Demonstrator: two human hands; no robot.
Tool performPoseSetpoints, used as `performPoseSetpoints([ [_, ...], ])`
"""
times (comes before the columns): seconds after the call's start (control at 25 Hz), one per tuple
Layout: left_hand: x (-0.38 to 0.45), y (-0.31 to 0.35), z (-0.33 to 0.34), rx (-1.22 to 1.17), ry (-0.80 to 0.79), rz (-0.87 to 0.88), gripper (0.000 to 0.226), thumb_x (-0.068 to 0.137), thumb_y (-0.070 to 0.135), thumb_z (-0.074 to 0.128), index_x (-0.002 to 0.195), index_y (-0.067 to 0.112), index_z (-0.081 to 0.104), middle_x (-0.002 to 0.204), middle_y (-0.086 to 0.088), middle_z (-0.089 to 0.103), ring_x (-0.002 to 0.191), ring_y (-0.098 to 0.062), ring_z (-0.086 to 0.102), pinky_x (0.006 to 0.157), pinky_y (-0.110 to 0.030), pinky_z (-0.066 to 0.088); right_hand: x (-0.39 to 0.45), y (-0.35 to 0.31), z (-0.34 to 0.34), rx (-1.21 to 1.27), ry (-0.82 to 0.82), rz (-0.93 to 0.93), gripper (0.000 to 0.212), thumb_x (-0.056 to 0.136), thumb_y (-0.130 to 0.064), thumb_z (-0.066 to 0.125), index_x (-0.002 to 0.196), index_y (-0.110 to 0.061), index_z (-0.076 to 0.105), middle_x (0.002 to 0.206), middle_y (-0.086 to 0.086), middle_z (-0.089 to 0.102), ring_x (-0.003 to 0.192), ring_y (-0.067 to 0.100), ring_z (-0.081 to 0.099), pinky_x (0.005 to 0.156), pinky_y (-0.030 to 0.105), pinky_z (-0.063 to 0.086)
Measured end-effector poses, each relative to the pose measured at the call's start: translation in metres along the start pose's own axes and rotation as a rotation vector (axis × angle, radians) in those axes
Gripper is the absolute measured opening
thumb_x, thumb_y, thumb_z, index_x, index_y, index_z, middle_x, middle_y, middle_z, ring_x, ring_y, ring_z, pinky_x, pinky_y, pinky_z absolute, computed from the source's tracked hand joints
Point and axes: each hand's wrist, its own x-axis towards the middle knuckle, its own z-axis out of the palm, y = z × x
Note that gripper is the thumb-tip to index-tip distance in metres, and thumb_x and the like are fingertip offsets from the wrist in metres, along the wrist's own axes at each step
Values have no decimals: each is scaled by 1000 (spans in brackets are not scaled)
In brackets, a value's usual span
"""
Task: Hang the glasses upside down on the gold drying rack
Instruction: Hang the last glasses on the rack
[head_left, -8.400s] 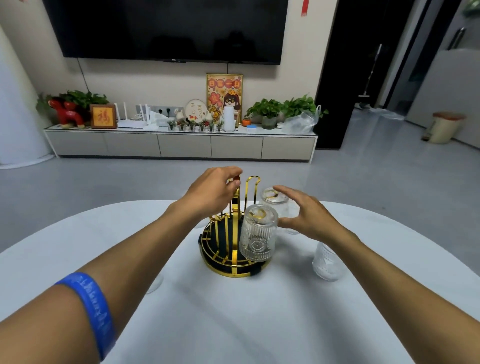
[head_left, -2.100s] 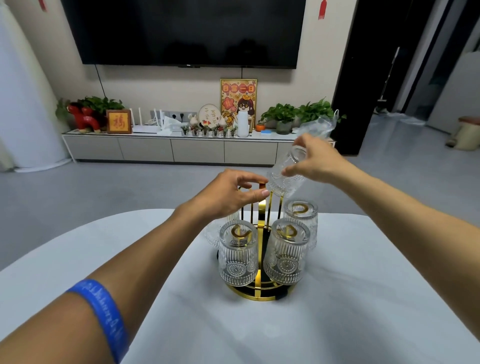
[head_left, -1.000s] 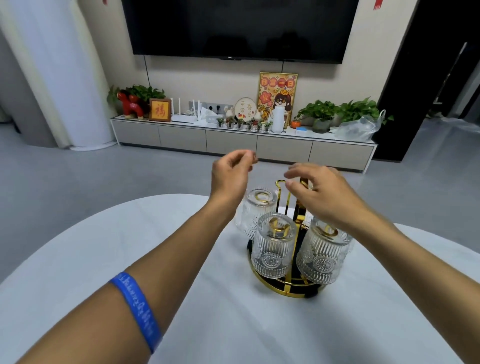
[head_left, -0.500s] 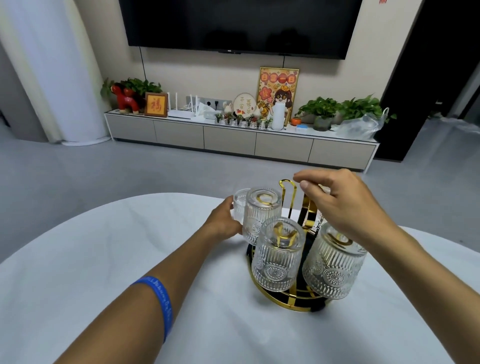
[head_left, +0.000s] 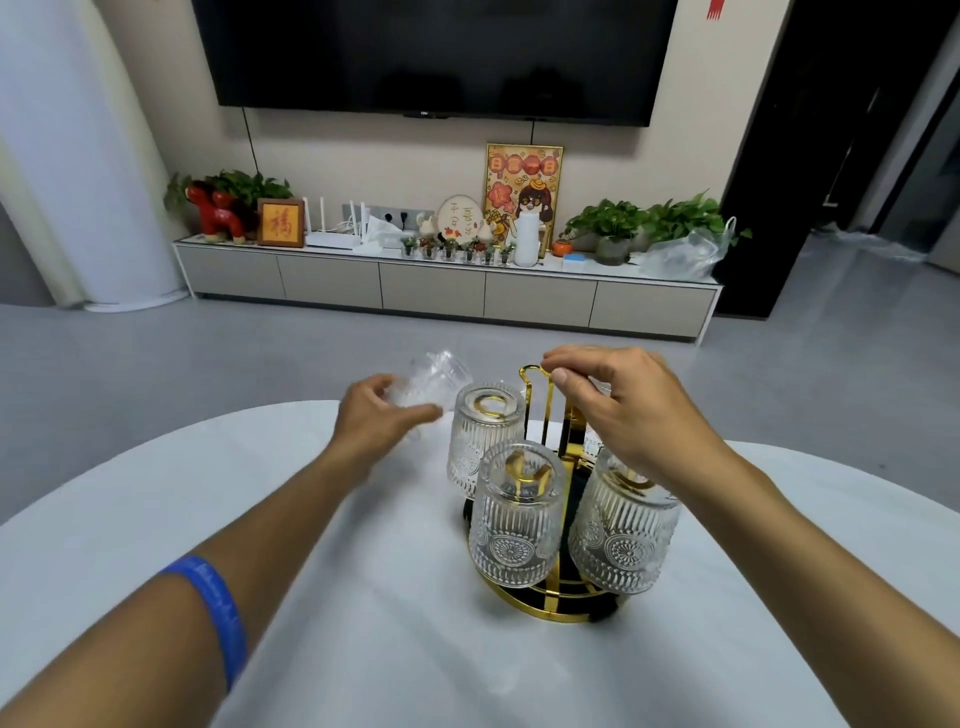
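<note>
The gold drying rack (head_left: 540, 605) stands on the white table (head_left: 363, 623). Three ribbed glasses hang upside down on it: one at the back left (head_left: 483, 431), one in front (head_left: 514, 514) and one at the right (head_left: 623, 535). A further glass behind my right hand is mostly hidden. My left hand (head_left: 379, 421) grips a clear glass (head_left: 431, 382), tilted and blurred, lifted just left of the rack. My right hand (head_left: 618, 405) pinches the top of the rack's gold handle (head_left: 532, 371).
The round table's far edge runs just behind the rack. Beyond it lies grey floor, a low TV cabinet (head_left: 447, 286) with plants and ornaments, and a wall-mounted TV (head_left: 436, 57). A blue wristband (head_left: 213, 608) is on my left forearm.
My left hand has raised the loose glass off the table beside the rack and tipped it. My right hand stays on the rack's handle.
</note>
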Motion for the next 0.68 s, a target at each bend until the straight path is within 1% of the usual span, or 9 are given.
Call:
performPoseSetpoints([
  [0.04,-1,17,-13,-27,18,43,85,55,33,91,129,11,54,123,-7,59,104,-23,57,87,-33,48,0,-1,-2,16,-8,13,27,95,-27,58,118,-20,69,120,-3,70,114,12,58,98,38,46],
  [0.12,-3,57,-35,-75,29,151,81,51,38,92,121,22,54,118,-4,57,99,-21,57,80,-33,52,0,1,-8,62,-35,36,25,93,-30,60,115,-25,71,115,-6,71,109,11,60,93,36,47],
  [0.2,-8,101,-43,-65,-46,241,79,44,49,91,111,30,52,111,1,56,95,-13,56,70,-25,52,0,5,-17,108,-88,39,23,92,-30,62,114,-29,71,113,-10,70,107,6,60,90,32,46],
  [0.28,-16,137,-35,17,-158,311,83,40,55,89,109,29,50,111,0,58,96,-14,58,75,-29,52,1,7,-24,110,-140,20,23,92,-29,62,114,-30,71,114,-14,69,108,2,58,91,30,44],
  [0.32,-21,150,-26,63,-201,341,84,42,52,90,111,27,50,113,0,59,97,-14,59,80,-33,52,1,7,-25,99,-153,13,24,92,-31,62,114,-30,71,116,-14,68,109,3,58,92,31,44],
  [0.4,-29,166,-6,139,-232,387,80,49,41,91,114,24,49,114,2,56,97,-14,58,83,-33,51,3,7,-26,86,-164,10,26,91,-33,62,116,-31,70,121,-11,68,112,5,57,94,34,45],
  [0.56,-29,170,24,256,-295,384,74,56,26,91,116,22,49,112,-2,60,90,-11,58,74,-25,49,3,11,-23,92,-160,-7,26,91,-35,62,115,-32,69,124,-9,67,114,8,57,98,40,46],
  [0.6,-28,168,30,306,-313,382,73,57,23,90,116,21,49,113,-4,61,91,-13,59,75,-26,50,4,12,-22,93,-155,-10,26,90,-36,62,115,-32,70,124,-8,67,113,10,58,98,42,46],
  [0.68,-27,163,40,382,-312,385,72,58,20,89,119,18,50,116,-6,60,98,-20,60,84,-33,53,4,15,-20,100,-143,-16,27,90,-36,63,116,-32,69,124,-7,67,113,11,58,97,42,47],
])
